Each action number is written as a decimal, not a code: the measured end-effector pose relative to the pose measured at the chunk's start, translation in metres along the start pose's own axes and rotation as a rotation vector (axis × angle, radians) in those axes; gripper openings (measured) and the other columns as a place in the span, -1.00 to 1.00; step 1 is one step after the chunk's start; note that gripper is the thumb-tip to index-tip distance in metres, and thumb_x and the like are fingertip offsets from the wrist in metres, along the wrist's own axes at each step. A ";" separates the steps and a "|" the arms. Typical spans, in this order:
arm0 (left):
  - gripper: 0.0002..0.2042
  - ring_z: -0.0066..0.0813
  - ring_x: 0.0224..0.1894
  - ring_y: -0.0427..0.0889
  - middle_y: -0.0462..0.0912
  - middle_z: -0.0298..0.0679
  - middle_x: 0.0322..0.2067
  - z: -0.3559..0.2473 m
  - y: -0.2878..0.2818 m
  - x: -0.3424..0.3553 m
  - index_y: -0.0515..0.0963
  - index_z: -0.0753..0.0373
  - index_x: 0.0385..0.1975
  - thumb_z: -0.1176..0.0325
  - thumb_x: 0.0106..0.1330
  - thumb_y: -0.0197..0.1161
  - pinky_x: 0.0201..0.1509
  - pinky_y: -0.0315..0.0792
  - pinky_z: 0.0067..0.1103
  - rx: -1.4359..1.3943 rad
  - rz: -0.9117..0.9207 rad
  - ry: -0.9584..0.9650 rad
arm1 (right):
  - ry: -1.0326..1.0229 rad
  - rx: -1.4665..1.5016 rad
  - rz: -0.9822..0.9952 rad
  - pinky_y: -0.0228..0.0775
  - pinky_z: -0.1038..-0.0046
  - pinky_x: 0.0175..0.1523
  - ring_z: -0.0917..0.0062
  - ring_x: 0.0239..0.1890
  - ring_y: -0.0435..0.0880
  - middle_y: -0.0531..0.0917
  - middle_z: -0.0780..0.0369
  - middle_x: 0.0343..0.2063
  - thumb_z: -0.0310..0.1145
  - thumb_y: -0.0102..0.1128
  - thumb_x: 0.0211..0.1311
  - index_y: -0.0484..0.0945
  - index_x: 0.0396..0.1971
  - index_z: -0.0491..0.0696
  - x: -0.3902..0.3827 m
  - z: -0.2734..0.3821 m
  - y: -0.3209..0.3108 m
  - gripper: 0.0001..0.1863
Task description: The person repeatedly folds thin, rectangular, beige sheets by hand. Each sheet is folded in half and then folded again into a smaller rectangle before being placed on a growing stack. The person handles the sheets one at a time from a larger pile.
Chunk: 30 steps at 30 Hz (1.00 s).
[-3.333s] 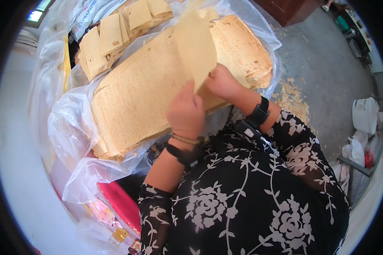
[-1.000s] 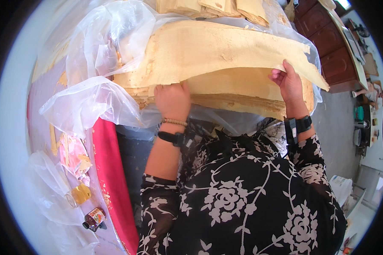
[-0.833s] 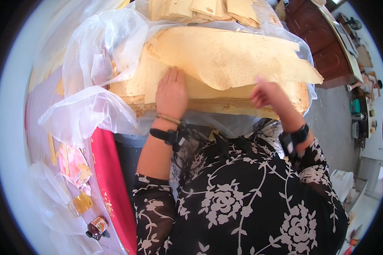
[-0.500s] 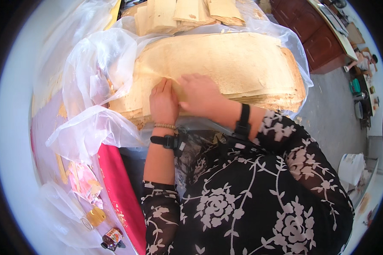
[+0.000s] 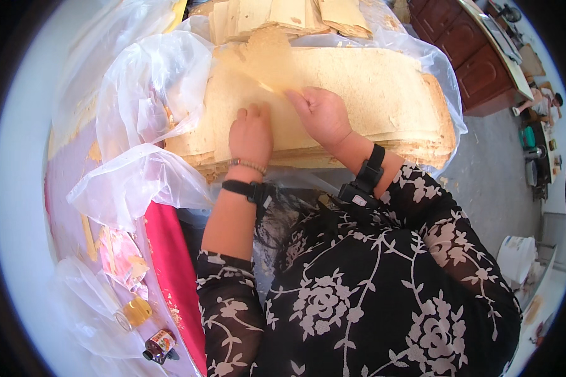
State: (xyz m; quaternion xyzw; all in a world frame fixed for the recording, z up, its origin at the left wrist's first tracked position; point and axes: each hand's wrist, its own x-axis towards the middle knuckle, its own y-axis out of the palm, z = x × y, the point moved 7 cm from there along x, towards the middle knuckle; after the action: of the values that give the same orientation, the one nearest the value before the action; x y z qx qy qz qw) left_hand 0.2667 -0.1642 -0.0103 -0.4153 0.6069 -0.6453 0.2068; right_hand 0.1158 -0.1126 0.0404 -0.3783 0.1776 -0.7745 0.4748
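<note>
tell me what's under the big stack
Clear plastic shows around the big stack, seemingly running beneath it. Whatever supports them is covered, so I can't tell.

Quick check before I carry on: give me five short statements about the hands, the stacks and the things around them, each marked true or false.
1. The right hand holds a thin sheet. True.
2. The left hand holds a jar. False: the left hand is at the big stack, with no jar in it.
3. A smaller stack lies beyond the big stack. True.
4. The bead bracelet is on the right wrist. False: it is on the left wrist.
5. The white bucket is off to the person's right. True.
</note>
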 end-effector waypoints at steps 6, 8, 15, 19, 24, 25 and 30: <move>-0.76 -0.05 0.00 0.63 0.63 -0.11 -0.09 0.005 0.011 0.034 0.60 0.21 -0.05 0.48 0.31 0.15 0.04 0.61 -0.30 -0.005 0.157 -0.065 | 0.108 0.221 -0.109 0.48 0.16 -0.29 0.03 -0.45 0.61 0.67 -0.03 -0.48 -0.11 0.21 0.47 0.69 -0.45 -0.14 0.009 -0.019 -0.022 -0.60; -0.76 -0.07 0.05 0.61 0.63 -0.12 -0.07 -0.008 0.016 0.049 0.60 0.21 -0.03 0.46 0.34 0.12 0.09 0.58 -0.28 0.036 0.098 0.079 | 0.139 0.289 -0.140 0.46 0.24 -0.34 0.13 -0.53 0.55 0.64 -0.01 -0.53 -0.15 0.25 0.46 0.67 -0.46 -0.16 0.009 -0.026 -0.027 -0.62; -0.75 -0.18 0.14 0.59 0.65 -0.17 -0.02 -0.030 0.039 0.068 0.59 0.18 0.01 0.38 0.44 0.03 0.17 0.51 -0.23 -0.004 0.070 0.116 | 0.235 0.492 -0.279 0.26 0.53 -0.46 0.77 -0.55 0.31 0.45 0.39 -0.66 -0.22 0.26 0.53 0.64 -0.49 -0.17 0.007 -0.051 -0.046 -0.62; -0.73 -0.16 0.15 0.58 0.64 -0.19 0.01 -0.036 0.039 0.071 0.57 0.13 0.06 0.36 0.45 0.04 0.15 0.50 -0.22 0.018 0.134 0.111 | 0.302 0.543 -0.390 0.18 0.62 -0.47 0.85 -0.53 0.27 0.46 0.55 -0.60 -0.23 0.24 0.57 0.69 -0.42 -0.14 0.009 -0.070 -0.070 -0.65; -0.72 -0.13 0.15 0.57 0.64 -0.20 0.03 -0.047 0.034 0.079 0.55 0.08 0.10 0.36 0.46 0.04 0.13 0.51 -0.22 0.011 0.177 0.082 | 0.312 0.657 -0.362 0.32 0.65 -0.36 0.85 -0.47 0.41 0.59 0.50 -0.49 -0.26 0.24 0.57 0.74 -0.30 -0.19 0.005 -0.069 -0.067 -0.69; -0.72 -0.13 0.15 0.57 0.63 -0.20 0.03 -0.048 0.032 0.080 0.55 0.07 0.10 0.36 0.46 0.04 0.12 0.52 -0.22 0.012 0.174 0.080 | 0.297 0.657 -0.366 0.34 0.65 -0.34 0.84 -0.46 0.42 0.60 0.49 -0.48 -0.26 0.24 0.57 0.74 -0.29 -0.19 0.004 -0.067 -0.067 -0.69; -0.69 -0.15 0.14 0.57 0.61 -0.20 0.02 -0.050 0.032 0.089 0.53 0.05 0.15 0.37 0.46 0.03 0.05 0.58 -0.24 0.014 0.157 0.081 | 0.197 0.583 -0.311 0.31 0.61 -0.36 0.83 -0.46 0.40 0.57 0.50 -0.50 -0.32 0.24 0.56 0.70 -0.36 -0.21 -0.010 -0.065 -0.066 -0.70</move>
State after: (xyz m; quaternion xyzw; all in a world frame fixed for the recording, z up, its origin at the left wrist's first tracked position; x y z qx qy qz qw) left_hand 0.1693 -0.2082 -0.0114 -0.3386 0.6408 -0.6477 0.2351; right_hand 0.0300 -0.0771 0.0356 -0.1725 -0.0659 -0.8886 0.4199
